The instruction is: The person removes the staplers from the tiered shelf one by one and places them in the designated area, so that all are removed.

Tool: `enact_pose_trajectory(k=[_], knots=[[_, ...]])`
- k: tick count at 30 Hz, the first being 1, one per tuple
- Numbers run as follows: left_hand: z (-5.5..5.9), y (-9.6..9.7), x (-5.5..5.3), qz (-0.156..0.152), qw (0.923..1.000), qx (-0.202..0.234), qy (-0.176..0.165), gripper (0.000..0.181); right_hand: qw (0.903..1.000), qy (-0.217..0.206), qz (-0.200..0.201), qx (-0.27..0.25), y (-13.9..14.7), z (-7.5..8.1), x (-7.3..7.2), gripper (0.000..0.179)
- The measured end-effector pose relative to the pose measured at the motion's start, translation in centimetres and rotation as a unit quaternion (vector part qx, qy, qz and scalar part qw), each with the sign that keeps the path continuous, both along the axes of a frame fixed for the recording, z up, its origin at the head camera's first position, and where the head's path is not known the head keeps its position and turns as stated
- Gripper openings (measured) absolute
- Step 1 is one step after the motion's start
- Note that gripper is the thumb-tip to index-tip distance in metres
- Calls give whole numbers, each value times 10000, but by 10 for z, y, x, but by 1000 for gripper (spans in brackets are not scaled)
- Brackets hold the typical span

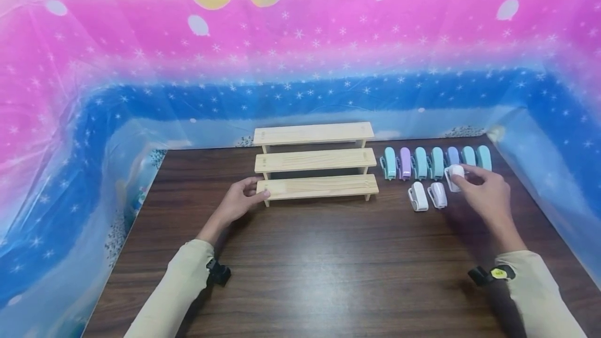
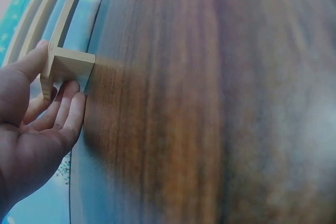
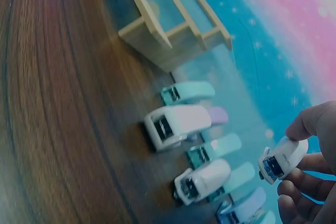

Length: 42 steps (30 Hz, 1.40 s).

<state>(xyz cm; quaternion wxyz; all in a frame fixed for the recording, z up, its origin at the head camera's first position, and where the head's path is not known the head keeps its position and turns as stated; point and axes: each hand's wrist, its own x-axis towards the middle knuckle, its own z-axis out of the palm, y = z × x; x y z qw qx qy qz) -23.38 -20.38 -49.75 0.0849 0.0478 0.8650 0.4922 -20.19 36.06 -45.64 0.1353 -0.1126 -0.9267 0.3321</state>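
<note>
My left hand (image 1: 237, 201) grips the left end of the lowest step of a three-step wooden display rack (image 1: 316, 186). Its thumb lies on top of the board and the fingers curl underneath, as the left wrist view shows. My right hand (image 1: 488, 194) pinches a small white stapler (image 3: 286, 158) between thumb and fingers, at the right end of the front row. Two more white staplers, one (image 1: 419, 196) and another (image 1: 437, 195), stand left of it. Behind them runs a row of several staplers, including a purple one (image 1: 404, 163) and a teal one (image 1: 389, 163).
The dark wood-grain table (image 1: 305, 265) carries everything. A pink and blue patterned cloth (image 1: 305, 56) hangs behind it and along both sides. The stapler rows stand just right of the rack.
</note>
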Motion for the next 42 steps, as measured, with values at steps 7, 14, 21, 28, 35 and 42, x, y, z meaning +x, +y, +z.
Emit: enact_pose_trajectory(k=[7,14,21,28,35,42], knots=[[0,0,1,-35,9999,104,6,71,9986,-451,-190,-176,11,-11,-1,67],[1,0,2,-62,9999,126,-2,71,9979,-580,-200,-193,19,-23,-2,68],[3,2,4,-15,9999,105,-42,70,9966,-782,-201,-163,27,-36,-2,71],[4,3,5,-25,9999,142,-61,69,9956,-906,-169,-187,31,-45,-3,71],[4,3,5,-27,9998,164,-69,69,9944,-1037,-170,-108,33,-49,-6,72],[2,4,3,-70,9998,144,-91,69,9939,-1088,-150,32,39,-43,-4,78]])
